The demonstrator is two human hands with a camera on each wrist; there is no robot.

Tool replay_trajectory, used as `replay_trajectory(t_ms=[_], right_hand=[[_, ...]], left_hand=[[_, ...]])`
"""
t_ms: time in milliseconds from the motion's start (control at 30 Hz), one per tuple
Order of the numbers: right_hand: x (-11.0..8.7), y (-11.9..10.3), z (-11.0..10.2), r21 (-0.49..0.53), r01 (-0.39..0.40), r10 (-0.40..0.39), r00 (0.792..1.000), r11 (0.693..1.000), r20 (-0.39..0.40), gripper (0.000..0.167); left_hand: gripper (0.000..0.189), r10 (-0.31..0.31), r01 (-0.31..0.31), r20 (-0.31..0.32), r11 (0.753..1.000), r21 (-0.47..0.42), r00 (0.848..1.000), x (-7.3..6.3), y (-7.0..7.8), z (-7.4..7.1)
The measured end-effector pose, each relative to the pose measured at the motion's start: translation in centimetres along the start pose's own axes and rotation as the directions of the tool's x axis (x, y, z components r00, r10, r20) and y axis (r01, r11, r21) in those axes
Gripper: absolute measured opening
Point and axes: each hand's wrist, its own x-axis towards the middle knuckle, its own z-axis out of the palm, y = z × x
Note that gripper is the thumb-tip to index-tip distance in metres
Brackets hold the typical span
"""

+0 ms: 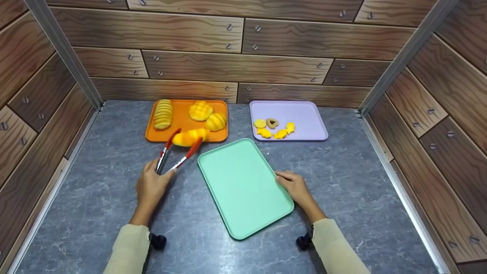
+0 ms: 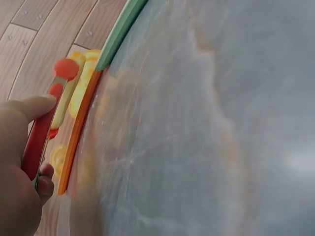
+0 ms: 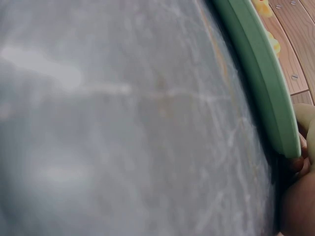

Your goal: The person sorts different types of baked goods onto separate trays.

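My left hand [image 1: 151, 186] grips a pair of tongs [image 1: 194, 148] with red tips and metal arms. Between the spread tips is a yellow-orange toy bread [image 1: 190, 137], overlapping the front edge of the orange tray [image 1: 179, 121]. In the left wrist view, the thumb lies along the red part of the tongs [image 2: 40, 137]. At the right edge of a mint-green tray [image 1: 243, 186], my right hand [image 1: 296, 187] pinches the rim, thumb on top. The right wrist view shows fingertips under the green rim [image 3: 268, 83]. The green tray lies slanted and bare.
On the orange tray sit a long ridged bread [image 1: 163, 114], a round scored bun [image 1: 200, 110] and a striped roll [image 1: 216, 122]. A lilac tray [image 1: 304, 118] at the back right bears several small yellow pieces and a brown ring-like one [image 1: 272, 123]. Wood-patterned walls [image 1: 190, 68] surround the table.
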Motion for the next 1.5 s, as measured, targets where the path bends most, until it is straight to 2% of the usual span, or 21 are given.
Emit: replay_trajectory(t_ms=[167,333,533,867,1167,1367,1500], right_hand=[[0.0,0.0,0.1,-0.009,0.006,-0.006,1.0,1.0,-0.002,0.027],[0.1,0.0,0.1,-0.004,0.01,-0.01,1.0,1.0,-0.011,0.026],[0.2,0.1,0.1,0.007,0.006,-0.006,1.0,1.0,-0.015,0.025],[0.1,-0.1,0.1,0.004,-0.023,0.023,1.0,1.0,0.001,0.028],[0.0,-0.2,0.1,-0.001,-0.025,0.025,1.0,1.0,0.0,0.029],[0.1,0.2,0.1,-0.01,-0.002,0.002,1.0,1.0,0.005,0.028],[0.1,0.2,-0.1,-0.007,0.002,-0.002,1.0,1.0,0.011,0.027]], left_hand=[[0.073,-0.034,0.034,-0.052,0.999,0.009,0.998,1.1,0.3,0.7],[0.073,-0.053,0.054,-0.075,0.998,0.011,0.996,2.0,0.7,1.4],[0.074,-0.084,0.086,-0.068,0.996,0.037,0.994,2.9,1.1,2.2],[0.073,-0.091,0.095,-0.073,0.994,0.054,0.993,3.6,1.8,3.1],[0.084,-0.134,0.134,-0.034,0.991,0.016,0.99,3.7,1.5,2.8],[0.085,-0.103,0.103,-0.066,0.995,-0.01,0.992,2.9,1.4,2.4],[0.086,-0.101,0.1,-0.095,0.995,-0.018,0.99,1.8,1.2,1.9]])
